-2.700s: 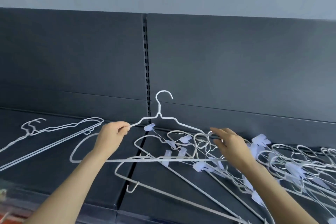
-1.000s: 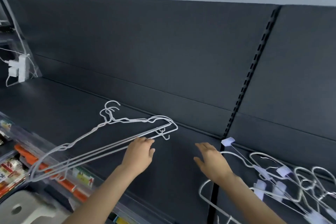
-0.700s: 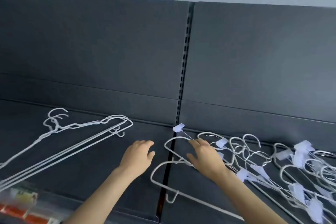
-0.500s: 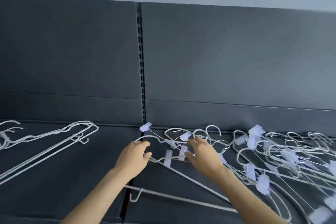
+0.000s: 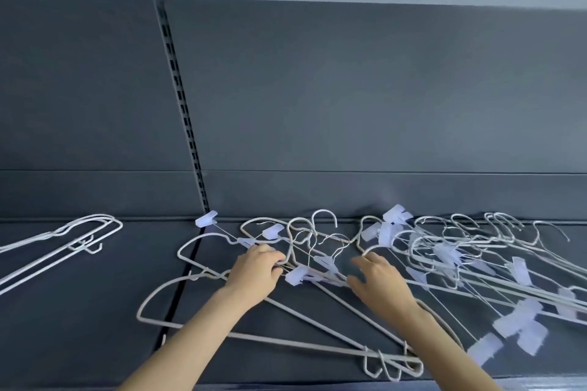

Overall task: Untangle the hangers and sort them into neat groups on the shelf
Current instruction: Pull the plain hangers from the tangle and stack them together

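One small sorted group (image 5: pixel 63 241) lay at nine o'clock on the shelf (image 5: pixel 79 327); most hangers (image 5: pixel 444 257) lay tangled toward three. My left hand (image 5: pixel 254 273) gripped one of them, my right hand (image 5: pixel 378 279) spread open.

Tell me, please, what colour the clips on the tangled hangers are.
Pale lilac clips, head view.

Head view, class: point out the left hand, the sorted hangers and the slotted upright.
left hand (image 5: pixel 254 276), head view, its back.
sorted hangers (image 5: pixel 112 221), head view, shoulder bend.
slotted upright (image 5: pixel 182 105), head view, mid-length.
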`<state>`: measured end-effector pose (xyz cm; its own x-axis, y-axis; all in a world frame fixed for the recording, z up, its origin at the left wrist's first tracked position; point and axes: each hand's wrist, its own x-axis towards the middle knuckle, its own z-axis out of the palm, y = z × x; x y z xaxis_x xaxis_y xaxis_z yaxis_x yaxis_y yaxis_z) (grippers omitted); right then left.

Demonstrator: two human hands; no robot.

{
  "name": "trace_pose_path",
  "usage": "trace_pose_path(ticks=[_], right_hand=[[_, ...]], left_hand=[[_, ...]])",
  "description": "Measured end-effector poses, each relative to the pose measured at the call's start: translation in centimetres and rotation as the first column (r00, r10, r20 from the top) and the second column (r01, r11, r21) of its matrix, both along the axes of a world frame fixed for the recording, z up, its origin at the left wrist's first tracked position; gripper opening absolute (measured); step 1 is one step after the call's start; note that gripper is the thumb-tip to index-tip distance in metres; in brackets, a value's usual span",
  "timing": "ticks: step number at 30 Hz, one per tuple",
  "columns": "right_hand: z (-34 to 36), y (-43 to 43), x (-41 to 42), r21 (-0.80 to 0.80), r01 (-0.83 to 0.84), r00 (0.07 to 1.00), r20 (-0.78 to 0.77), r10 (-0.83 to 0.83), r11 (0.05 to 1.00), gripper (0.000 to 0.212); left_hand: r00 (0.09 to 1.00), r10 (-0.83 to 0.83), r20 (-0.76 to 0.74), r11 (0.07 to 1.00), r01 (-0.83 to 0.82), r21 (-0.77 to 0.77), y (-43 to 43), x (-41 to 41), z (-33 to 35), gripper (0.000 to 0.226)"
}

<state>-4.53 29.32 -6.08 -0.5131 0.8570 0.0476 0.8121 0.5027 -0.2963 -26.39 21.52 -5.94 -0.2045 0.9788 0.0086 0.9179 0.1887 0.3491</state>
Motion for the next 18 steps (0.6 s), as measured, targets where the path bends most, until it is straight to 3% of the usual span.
trace_pose_path(ticks=[7, 9, 13, 18], right_hand=[[-0.6, -0.4, -2.8, 0.007, -0.046, 0.998, 0.046, 0.045, 0.999, 0.024], [-0.6, -0.1, -3.2, -0.053, -0.018, 1.000, -0.012, 0.018, 0.998, 0.016], [0.1, 0.6, -3.1, -0.171, 0.042, 0.988, -0.138, -0.066, 0.984, 0.030], [2.0, 1.2, -2.0, -0.220, 0.033, 0.931, -0.349, -0.110, 0.975, 0.013]], left_hand=[[0.999, -0.030, -0.019, 0.998, 0.031, 0.050, 0.1, -1.2, -0.7, 0.026], [1.000, -0.025, -0.010, 0.998, 0.025, 0.059, 0.3, -1.7, -0.9, 0.021], [0.999, -0.039, 0.010, 0.996, 0.039, 0.076, 0.0, -2.5, -0.6, 0.016], [0.993, -0.082, 0.080, 0.984, 0.068, 0.165, 0.1, -3.8, 0.3, 0.023]])
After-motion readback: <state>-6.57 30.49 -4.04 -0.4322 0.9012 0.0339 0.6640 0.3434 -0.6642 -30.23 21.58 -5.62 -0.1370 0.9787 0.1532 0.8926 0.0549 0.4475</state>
